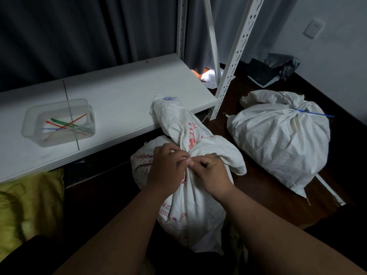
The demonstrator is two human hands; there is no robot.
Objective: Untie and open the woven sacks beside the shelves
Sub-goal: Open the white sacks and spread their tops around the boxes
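I see both hands pinching the gathered neck of the printed woven sack (190,187) on the dark floor (264,187) in front of me, left hand (168,169) and right hand (213,172) with fingertips curled together at the tie, which they hide. The sack's twisted top leans against the edge of the white shelf board (111,100), where a clear plastic tub (57,122) holds coloured cable ties (65,125). To the right, past the slotted shelf upright (236,62), lies a second white sack (282,139), its neck cinched with a blue cable tie (313,114); a yellow bag (29,207) sits at my left.
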